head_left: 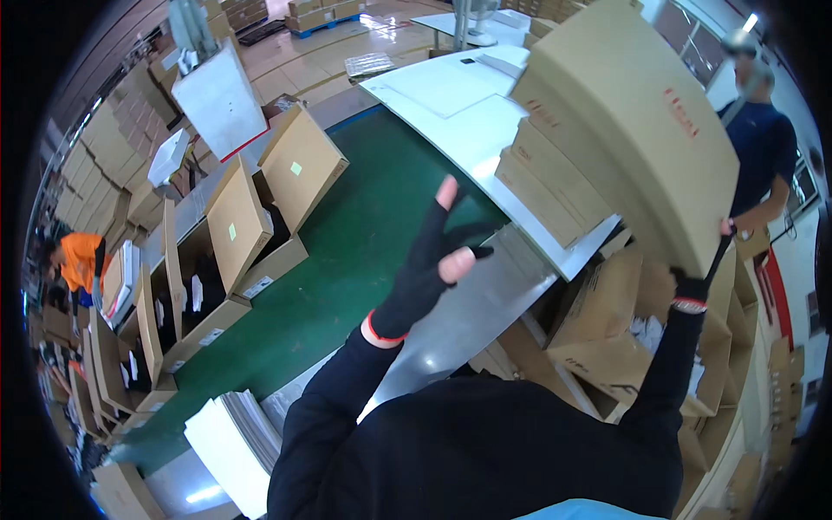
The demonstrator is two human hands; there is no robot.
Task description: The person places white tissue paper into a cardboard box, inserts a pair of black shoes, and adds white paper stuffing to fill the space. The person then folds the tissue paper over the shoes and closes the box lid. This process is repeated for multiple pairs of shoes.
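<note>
My right hand (691,286), in a black glove with bare fingertips, grips the lower corner of a large brown cardboard box (633,113). One finger reaches up along the box's side; the others are hidden. The box is tilted above the white table, over smaller cardboard boxes (555,186). My left hand (425,273), gloved the same way, is raised above the metal edge of the green conveyor belt (373,173). Its fingers are spread and it holds nothing.
Open-lidded cardboard boxes (230,234) with dark contents line the belt's far left side. A stack of white sheets (234,446) stands at lower left. An open carton (607,338) sits by my right arm. People stand at right (763,147) and far left (82,260).
</note>
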